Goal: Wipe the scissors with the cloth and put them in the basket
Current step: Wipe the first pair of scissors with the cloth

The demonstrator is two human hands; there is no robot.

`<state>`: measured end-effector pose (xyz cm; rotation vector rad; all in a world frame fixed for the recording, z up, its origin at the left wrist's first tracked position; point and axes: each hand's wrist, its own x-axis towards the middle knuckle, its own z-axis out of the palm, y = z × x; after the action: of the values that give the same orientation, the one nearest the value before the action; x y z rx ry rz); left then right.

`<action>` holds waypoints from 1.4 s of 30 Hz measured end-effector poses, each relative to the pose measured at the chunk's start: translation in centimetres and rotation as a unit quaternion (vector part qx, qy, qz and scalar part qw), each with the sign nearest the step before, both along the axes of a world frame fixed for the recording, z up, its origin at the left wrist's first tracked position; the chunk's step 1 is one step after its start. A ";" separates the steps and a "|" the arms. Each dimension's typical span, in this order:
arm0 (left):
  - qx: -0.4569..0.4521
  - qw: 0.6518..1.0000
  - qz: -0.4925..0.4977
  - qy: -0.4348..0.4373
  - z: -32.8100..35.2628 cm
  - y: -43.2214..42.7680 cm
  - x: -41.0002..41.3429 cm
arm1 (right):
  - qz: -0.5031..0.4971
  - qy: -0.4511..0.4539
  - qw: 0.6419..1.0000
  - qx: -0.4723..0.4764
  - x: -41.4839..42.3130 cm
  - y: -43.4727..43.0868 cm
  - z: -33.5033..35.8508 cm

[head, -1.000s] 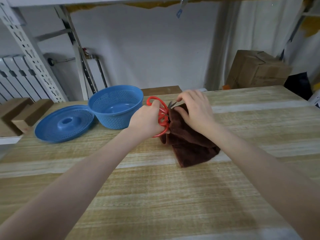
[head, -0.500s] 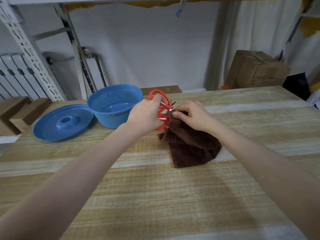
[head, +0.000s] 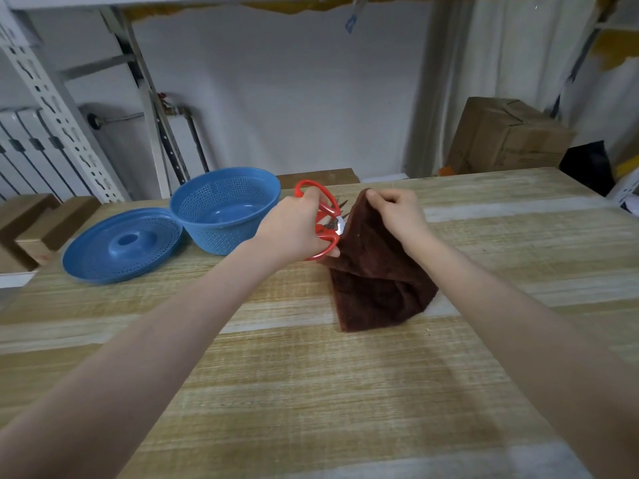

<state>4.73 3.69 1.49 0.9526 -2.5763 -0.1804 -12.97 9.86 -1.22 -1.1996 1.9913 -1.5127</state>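
left hand (head: 294,229) fingers curled thru red scissors (head: 323,221) loops; right hand (head: 394,210) pinching brown cloth (head: 373,271) corner, now lifted higher, off blades vs half sec ago

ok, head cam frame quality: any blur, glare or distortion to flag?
Head view: wide-angle bows the far edge of the table and tilts the slotted shelf upright; soft light, only faint arm shadows on the wood; small glint at the pivot of the red scissors; brown cloth dark, little texture; forearms soft near the bottom edge.
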 end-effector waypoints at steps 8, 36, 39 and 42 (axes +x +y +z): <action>-0.005 1.000 -0.019 -0.024 0.3 0.5 -0.4 | -0.013 0.129 0.986 -0.104 2.2 0.2 -0.7; 0.027 0.999 0.007 0.042 0.1 0.7 -0.4 | 0.125 0.053 0.987 0.091 2.1 0.7 3.1; 0.025 0.999 0.003 0.033 0.1 0.5 0.0 | 0.151 0.065 0.982 0.087 1.8 1.3 2.8; 0.029 0.999 -0.001 0.014 -0.1 0.7 0.2 | 0.200 0.098 0.967 0.126 1.0 1.8 2.9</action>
<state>4.92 4.38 1.34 0.9624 -2.5595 -0.2671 -11.96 11.62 1.69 -1.5692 1.8405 -0.9463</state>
